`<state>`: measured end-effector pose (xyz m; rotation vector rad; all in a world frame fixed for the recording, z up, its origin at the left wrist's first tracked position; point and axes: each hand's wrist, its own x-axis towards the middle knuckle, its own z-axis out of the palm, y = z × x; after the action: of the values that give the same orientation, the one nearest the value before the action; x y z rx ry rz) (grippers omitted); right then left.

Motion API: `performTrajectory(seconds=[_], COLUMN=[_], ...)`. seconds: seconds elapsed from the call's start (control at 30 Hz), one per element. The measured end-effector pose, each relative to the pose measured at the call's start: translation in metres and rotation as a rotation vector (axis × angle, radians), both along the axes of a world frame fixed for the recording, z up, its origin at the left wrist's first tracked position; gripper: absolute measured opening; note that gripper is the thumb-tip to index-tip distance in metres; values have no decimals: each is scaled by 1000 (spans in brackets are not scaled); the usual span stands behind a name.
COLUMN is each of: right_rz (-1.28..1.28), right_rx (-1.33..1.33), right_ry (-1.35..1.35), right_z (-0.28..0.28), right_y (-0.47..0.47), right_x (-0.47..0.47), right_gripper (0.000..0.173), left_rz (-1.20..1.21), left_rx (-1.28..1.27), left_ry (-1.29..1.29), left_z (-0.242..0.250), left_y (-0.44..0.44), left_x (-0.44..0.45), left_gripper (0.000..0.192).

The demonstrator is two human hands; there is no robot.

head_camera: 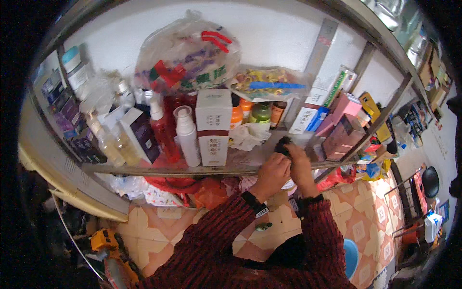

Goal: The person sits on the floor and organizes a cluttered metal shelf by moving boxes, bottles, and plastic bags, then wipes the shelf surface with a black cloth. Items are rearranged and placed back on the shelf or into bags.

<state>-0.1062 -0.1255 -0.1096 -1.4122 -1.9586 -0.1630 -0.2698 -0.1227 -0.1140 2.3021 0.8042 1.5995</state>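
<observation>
My left hand and my right hand meet at the front edge of a shelf. Between their fingertips is a small black item, blurred, so its kind is unclear. My left fingers are curled at its base, and my right fingers grip its side. Left of them on the shelf board stand a tall white printed carton and a white pump bottle. A crumpled white plastic bag lies just behind. To the right leans a brownish-pink box.
Red liquid fills a spray bottle. Orange and green bottles stand at the back, below a large stuffed plastic bag. A metal shelf post rises at right. Bags crowd the lower level; a blue basin sits on the tiled floor.
</observation>
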Motion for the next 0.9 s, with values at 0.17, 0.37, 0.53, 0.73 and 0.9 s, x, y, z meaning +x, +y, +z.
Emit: performTrajectory(seconds=[0.17,0.37,0.53,0.73,0.9], right_rz=[-52,-178,-39,71,32], right_rx=[-117,123,101,129,194], right_ry=[-36,-8,104,110,187], right_z=[12,0,-14,7,0], right_y=[-19,-21,-41,-59,-60], right_x=[5,8,-47,-54,-58], right_gripper=[46,44,44,45,42], left_rz=[-43,539,773,965,843], left_rx=[117,202,248,204,295], left_ry=[-144,-51,167,175,102], left_z=[34,131,170,154,156], left_y=[-43,-55,-21,10,4], left_x=[-70,-182,-156,-132,-138], left_gripper=[21,57,81,66,55])
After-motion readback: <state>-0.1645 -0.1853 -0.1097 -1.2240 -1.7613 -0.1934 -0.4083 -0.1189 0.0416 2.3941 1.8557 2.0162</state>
